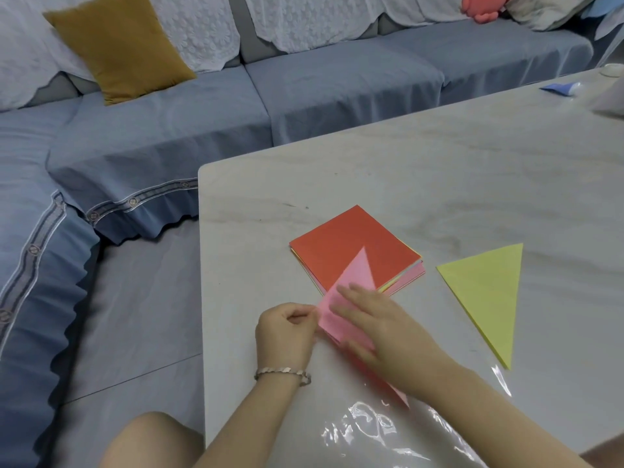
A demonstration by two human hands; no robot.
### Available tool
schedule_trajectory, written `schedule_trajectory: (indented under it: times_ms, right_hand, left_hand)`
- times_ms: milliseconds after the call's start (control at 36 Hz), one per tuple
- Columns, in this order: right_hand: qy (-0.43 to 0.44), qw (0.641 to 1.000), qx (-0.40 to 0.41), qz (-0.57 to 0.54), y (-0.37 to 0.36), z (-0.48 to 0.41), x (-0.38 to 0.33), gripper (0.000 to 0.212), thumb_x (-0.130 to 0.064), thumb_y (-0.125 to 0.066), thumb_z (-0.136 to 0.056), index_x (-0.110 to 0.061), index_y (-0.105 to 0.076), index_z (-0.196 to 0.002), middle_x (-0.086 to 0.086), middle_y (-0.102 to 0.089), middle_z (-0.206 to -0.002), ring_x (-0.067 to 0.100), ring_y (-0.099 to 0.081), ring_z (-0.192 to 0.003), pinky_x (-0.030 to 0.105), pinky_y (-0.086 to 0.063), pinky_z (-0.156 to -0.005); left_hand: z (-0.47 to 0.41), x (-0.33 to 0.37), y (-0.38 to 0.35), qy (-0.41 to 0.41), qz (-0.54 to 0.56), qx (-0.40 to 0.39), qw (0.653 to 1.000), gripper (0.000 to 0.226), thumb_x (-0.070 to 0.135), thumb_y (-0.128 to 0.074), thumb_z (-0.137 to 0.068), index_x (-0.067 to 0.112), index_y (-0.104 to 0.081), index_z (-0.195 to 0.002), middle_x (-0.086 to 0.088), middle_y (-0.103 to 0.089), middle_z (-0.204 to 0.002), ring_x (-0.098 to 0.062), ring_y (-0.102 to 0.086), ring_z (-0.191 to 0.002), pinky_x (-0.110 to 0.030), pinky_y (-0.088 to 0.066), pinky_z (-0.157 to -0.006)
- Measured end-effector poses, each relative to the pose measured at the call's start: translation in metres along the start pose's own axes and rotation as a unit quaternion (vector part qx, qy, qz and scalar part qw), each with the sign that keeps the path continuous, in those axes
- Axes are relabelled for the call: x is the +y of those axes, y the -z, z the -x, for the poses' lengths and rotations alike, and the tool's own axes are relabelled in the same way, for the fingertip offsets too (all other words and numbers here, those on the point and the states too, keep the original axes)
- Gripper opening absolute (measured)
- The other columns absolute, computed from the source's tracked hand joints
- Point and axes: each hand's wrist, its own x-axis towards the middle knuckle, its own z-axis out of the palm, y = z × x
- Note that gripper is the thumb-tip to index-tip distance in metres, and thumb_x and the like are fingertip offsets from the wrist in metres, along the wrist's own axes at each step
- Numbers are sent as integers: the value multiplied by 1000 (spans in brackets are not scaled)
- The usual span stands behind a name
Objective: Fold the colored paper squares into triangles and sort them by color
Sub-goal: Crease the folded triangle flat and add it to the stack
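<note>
A sheet of clear, glossy plastic film (371,430) lies crumpled on the near edge of a pale marble-patterned table (439,180), between the forearms of a seated person whose bare knee (148,437) shows at lower left.

Just beyond the film, the person works on a folded pink paper triangle (359,271). The left hand (287,329), with a silver link bracelet (282,373) on its wrist, has its fingers curled and pinches the triangle's left edge between thumb and fingertips. The right hand (381,322) lies flat on the triangle, fingers straight and slightly spread, pointing up and left. The triangle's far tip overlaps the near corner of a stack of coloured paper squares (351,251), whose top sheet is orange-red; pink and yellow edges peek out along the stack's right side.

To the right of the stack and apart from it, a folded yellow paper triangle (486,292) lies flat on the table, its long point toward the near edge.

A small blue tube (560,86) rests at the table's far right.

Behind the table stands a blue-grey fabric sofa (304,96), its back draped with white lace covers (202,25); a mustard-yellow cushion (118,45) leans at left and a pink plush toy (479,8) sits at upper right.
</note>
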Motion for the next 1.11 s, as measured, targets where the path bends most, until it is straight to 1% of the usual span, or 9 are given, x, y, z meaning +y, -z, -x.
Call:
schedule_trajectory:
  times_ms: [56, 139, 306, 417, 556, 639, 694, 861, 1111]
  right_hand:
    - [-17, 998, -58, 28, -14, 10, 2, 65, -43, -8, -99, -22, -70, -105, 1, -65, -120, 17, -63, -108, 33, -51, -86]
    - [-54, 991, -118, 11, -26, 29, 8, 61, -41, -13, -99, -24, -71, -99, -5, -67, -113, 11, -65, -102, 26, -52, -83]
    - [-119, 981, -143, 61, -28, 49, 22, 69, -42, -5, -99, -18, -69, -111, -5, -63, -121, 9, -61, -110, 28, -38, -98]
    - [-149, 973, -149, 98, -27, 34, 32, 73, -40, -3, -99, -14, -70, -110, -1, -66, -118, 15, -63, -108, 30, -30, -96]
    - [-134, 970, -154, 133, -30, 1, 49, 80, -39, 3, -99, -13, -72, -104, 0, -68, -112, 18, -63, -107, 29, -51, -85]
    - [-115, 969, -168, 138, -29, -22, 54, 84, -46, 13, -89, -8, -43, -138, 5, -37, -147, 20, -31, -138, 31, -26, -111]
    - [-128, 966, -197, 107, -29, -33, 59, 62, -43, 0, -97, -13, -16, -148, 1, -9, -157, 17, -4, -145, 30, -4, -115]
    - [-135, 964, -198, 112, -21, -66, 68, 48, -30, -21, -103, -13, -17, -148, 0, -11, -157, 16, -4, -144, 32, -9, -113]
    - [-83, 948, -296, 77, -5, -50, 81, 90, -55, -51, -86, -15, -2, -149, -1, 5, -157, 16, 12, -143, 35, 3, -114]
  left_hand:
    - [-3, -10, -4, -17, -49, 1, 999, 27, 5, -71, -75, 24, -65, -56, 3, -67, -62, -10, -60, -54, -20, -49, -60]
    - [-5, -18, -5, -27, -118, -8, 993, 29, 13, -69, -75, 32, -62, -54, 14, -67, -68, -9, -65, -70, -23, -51, -69]
    - [-7, -27, -3, -22, -131, -23, 991, 29, 9, -68, -74, 31, -64, -55, 7, -69, -66, -13, -67, -69, -28, -54, -71]
    - [-7, -29, -3, -27, -120, -17, 992, 36, 6, -68, -74, 32, -62, -51, 8, -68, -63, -14, -66, -67, -26, -53, -69]
    - [-5, -30, -3, -30, -116, -13, 993, 38, 5, -68, -73, 34, -61, -50, 15, -65, -57, -8, -65, -65, -22, -52, -66]
    - [-6, -30, -2, -23, -116, -15, 993, 35, 6, -69, -73, 32, -63, -51, 15, -65, -55, -5, -64, -61, -18, -50, -63]
    - [-7, -30, -2, -19, -115, -18, 993, 32, 7, -69, -74, 31, -64, -53, 16, -65, -55, -2, -63, -59, -13, -48, -60]
    - [-8, -30, -3, -14, -121, -22, 992, 26, 7, -68, -74, 27, -66, -57, 9, -68, -62, -10, -66, -66, -18, -49, -64]
    - [-10, -30, -5, 0, -121, -13, 993, 19, 8, -67, -74, 20, -69, -60, 4, -68, -61, -13, -61, -57, -22, -49, -61]
